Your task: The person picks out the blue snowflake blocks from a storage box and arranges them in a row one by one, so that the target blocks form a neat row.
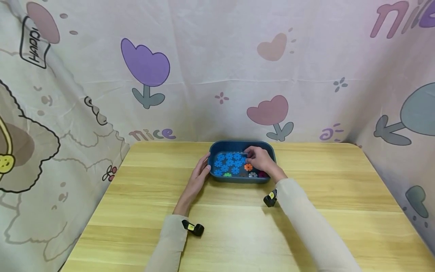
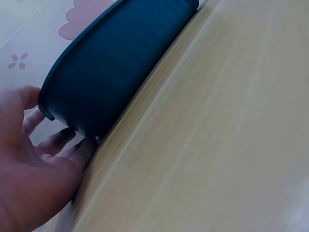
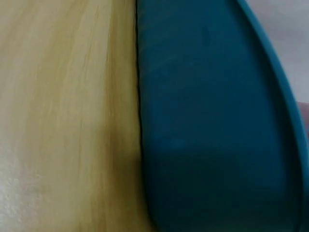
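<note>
A dark blue plastic box (image 1: 242, 180) with a rounded rim stands on the table, holding several blue flower-shaped pieces (image 1: 230, 163). My left hand (image 1: 196, 180) rests against the box's left end. In the left wrist view, its fingers (image 2: 58, 140) lie by the end wall, with one fingertip at the rim. Over the right part of the box, my right hand (image 1: 261, 158) reaches in with fingers bent, near the blue pieces and above an orange one (image 1: 248, 167). I cannot tell whether a piece is between its fingertips. The right wrist view shows mainly the box's outer wall (image 3: 212, 116).
Along the box's front side lie a green piece (image 1: 227, 175), a white piece (image 1: 253, 175) and a dark magenta one (image 1: 263, 174). Behind the wooden table (image 1: 224, 226) hangs a printed cloth (image 1: 210, 68), close to the box's back. Another cloth wall runs along the left.
</note>
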